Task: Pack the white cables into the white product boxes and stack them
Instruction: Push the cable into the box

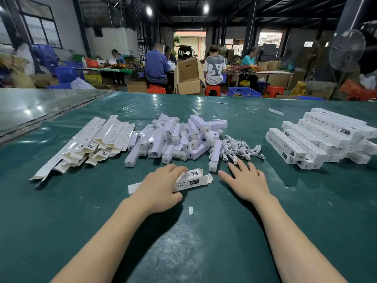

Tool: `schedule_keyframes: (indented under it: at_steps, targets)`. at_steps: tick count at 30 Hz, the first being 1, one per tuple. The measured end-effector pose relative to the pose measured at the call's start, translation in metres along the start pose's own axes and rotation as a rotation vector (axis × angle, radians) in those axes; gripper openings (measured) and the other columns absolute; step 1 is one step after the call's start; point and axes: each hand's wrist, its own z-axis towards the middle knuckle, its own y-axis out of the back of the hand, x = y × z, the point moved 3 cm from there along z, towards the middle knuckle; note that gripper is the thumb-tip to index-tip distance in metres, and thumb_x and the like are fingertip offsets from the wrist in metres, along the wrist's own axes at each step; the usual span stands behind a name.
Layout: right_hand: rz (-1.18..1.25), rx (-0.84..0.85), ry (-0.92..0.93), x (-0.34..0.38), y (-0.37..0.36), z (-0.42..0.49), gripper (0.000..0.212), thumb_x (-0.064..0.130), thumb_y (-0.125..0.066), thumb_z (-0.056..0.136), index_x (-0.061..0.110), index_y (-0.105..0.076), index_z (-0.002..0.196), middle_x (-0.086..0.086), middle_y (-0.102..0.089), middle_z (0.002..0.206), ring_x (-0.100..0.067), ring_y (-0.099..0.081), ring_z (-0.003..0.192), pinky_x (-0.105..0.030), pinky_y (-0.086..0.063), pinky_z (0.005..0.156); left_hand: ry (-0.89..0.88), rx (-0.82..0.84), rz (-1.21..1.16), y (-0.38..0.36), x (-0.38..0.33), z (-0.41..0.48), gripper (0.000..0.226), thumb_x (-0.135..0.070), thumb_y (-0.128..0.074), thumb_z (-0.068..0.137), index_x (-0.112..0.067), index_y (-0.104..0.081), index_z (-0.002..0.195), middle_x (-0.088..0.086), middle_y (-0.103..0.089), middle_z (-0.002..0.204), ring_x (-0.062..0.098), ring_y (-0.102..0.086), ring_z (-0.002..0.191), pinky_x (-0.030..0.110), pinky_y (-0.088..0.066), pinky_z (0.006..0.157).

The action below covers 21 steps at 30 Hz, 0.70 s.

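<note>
Grips a white product box (190,180) lying on the green counter (204,252), flaps open at its right end, with the left hand (161,186), fingers (175,170) curled over its top. Rests the right hand (246,180) flat just beside, released and spread, holding nothing, tips at the near edge of the tangled white cables (238,148). Behind, a heap of white blocks (173,137); left of that, flattened cartons (91,139); far right, stacked closed boxes (318,139).
</note>
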Motion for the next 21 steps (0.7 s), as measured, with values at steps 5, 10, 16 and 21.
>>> schedule_keyframes:
  at_steps: [5,10,16,21]
  targets:
    - [0.025,-0.069,-0.029,0.0,0.001,-0.001,0.063,0.062,-0.019,0.092,0.027,-0.033,0.142,0.009,-0.019,0.155,-0.025,-0.019,0.139,-0.042,-0.016,0.112,-0.104,-0.049,0.013,-0.012,-0.016,0.001,0.055,-0.026,-0.05,0.084,-0.036,-0.033,0.136,-0.009,-0.044,0.133,0.015,-0.043,0.119,0.031,-0.034,0.097]
    - [0.037,-0.153,-0.057,0.0,0.004,-0.001,0.061,0.064,-0.025,0.089,0.027,-0.044,0.133,0.003,-0.035,0.146,-0.026,-0.027,0.134,-0.041,-0.024,0.107,-0.115,-0.105,0.018,-0.014,-0.016,0.002,0.052,-0.028,-0.049,0.084,-0.037,-0.036,0.133,-0.011,-0.047,0.131,0.015,-0.045,0.117,0.029,-0.035,0.092]
    - [0.028,-0.049,-0.054,0.004,0.002,0.005,0.065,0.066,-0.033,0.087,0.035,-0.023,0.143,-0.002,-0.011,0.156,-0.024,-0.016,0.141,-0.053,-0.012,0.11,-0.106,-0.121,0.046,-0.014,-0.019,0.006,0.049,-0.028,-0.048,0.083,-0.037,-0.036,0.13,-0.009,-0.051,0.123,0.017,-0.047,0.111,0.028,-0.034,0.082]
    - [0.117,-0.229,0.039,0.007,0.011,0.012,0.055,0.047,-0.045,0.091,0.019,-0.033,0.137,-0.006,-0.039,0.14,-0.025,-0.037,0.127,-0.04,-0.033,0.099,-0.102,-0.106,0.049,-0.014,-0.019,0.005,0.048,-0.028,-0.048,0.083,-0.036,-0.036,0.129,-0.008,-0.051,0.121,0.018,-0.048,0.109,0.028,-0.033,0.08]
